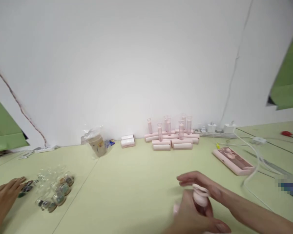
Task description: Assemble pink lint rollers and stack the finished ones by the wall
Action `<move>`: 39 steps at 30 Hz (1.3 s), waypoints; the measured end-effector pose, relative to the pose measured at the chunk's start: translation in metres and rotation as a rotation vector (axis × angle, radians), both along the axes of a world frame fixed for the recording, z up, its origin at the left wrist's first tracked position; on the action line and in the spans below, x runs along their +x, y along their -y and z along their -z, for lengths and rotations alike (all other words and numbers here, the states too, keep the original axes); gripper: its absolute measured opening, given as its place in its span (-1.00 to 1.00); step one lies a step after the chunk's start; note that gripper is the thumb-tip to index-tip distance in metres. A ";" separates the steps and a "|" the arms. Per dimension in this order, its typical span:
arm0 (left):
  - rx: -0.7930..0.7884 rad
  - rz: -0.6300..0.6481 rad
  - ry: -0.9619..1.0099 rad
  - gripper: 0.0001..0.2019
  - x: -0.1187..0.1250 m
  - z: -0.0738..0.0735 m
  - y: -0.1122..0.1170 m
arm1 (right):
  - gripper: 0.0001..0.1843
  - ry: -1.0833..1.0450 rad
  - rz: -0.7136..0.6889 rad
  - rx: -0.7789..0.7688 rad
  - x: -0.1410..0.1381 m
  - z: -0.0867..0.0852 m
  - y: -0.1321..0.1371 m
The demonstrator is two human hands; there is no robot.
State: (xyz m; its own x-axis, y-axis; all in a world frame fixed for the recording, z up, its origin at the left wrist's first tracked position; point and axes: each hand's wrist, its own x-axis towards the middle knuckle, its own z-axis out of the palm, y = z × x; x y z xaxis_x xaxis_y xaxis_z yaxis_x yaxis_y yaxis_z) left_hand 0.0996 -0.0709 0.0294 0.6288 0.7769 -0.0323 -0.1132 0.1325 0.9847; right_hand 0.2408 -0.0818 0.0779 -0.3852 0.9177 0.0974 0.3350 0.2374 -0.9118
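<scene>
My left hand (189, 216) is wrapped round a small pale pink cylinder with a loop-shaped top (200, 195). That top sticks up above the thumb, and most of its body is hidden in the hand. Just behind it is my right hand (205, 184), fingers stretched out to the left and holding nothing that I can see. A bit of pink (176, 208) shows at the left hand's edge; I cannot tell whether it is part of the same piece. Several clear pink tubes with loop tops (181, 130) stand by the wall on pink-and-white rolls (161, 147).
Another person's hand (8, 196) rests at far left near clustered small glass domes (58, 196). A bagged cup (97, 145) and a pair of white rolls (128, 141) stand along the wall. To the right are a pink box (233, 161), white cables (257, 152) and chargers (229, 128).
</scene>
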 end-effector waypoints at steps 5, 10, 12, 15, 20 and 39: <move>0.075 0.074 0.143 -0.45 0.013 0.000 -0.018 | -0.63 0.059 0.059 0.078 0.003 -0.020 0.012; 0.270 0.222 -0.003 -0.63 -0.014 -0.026 -0.022 | -0.62 0.086 0.096 0.138 -0.007 -0.004 0.022; 0.380 0.189 -0.166 -0.55 -0.032 -0.033 -0.023 | -0.49 0.109 0.107 0.098 -0.004 0.009 0.024; 0.430 0.042 -0.438 -0.23 -0.057 -0.029 -0.021 | -0.22 0.264 0.054 0.091 0.006 0.032 0.023; 0.376 0.015 -0.598 -0.27 -0.074 0.005 -0.008 | -0.23 0.525 0.006 0.283 0.009 0.053 0.005; 0.388 -1.071 -0.922 -0.38 -0.091 0.022 -0.154 | -0.51 0.803 0.574 0.662 -0.005 0.072 -0.151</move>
